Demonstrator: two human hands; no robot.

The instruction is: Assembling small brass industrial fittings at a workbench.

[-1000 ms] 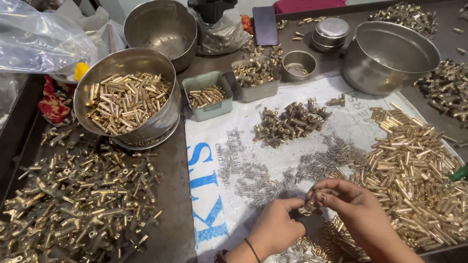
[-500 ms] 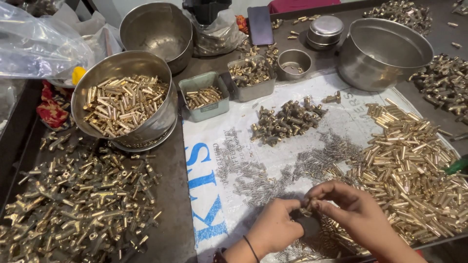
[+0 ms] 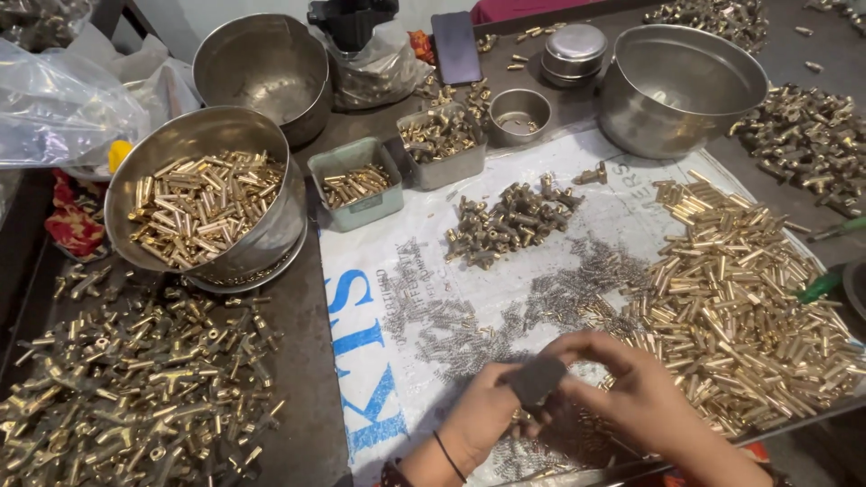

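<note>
Honestly hard to see what's being worked on.
Both hands, left hand (image 3: 483,424) and right hand (image 3: 645,406), pinch a small dark piece (image 3: 537,381) low over the surface (image 3: 307,379); its axis tilts, details blurred, wrists cut off.

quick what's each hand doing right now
left hand: closed on a small dark block
right hand: fingers curled at the block, grip cannot be told

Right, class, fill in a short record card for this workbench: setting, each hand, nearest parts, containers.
setting: white printed sheet on a dark workbench
left hand: pinching a small dark flat piece
right hand: fingers meeting the same piece
nearest parts: small steel springs; heap of brass tubes
containers: steel bowl of brass tubes; empty steel bowl
</note>
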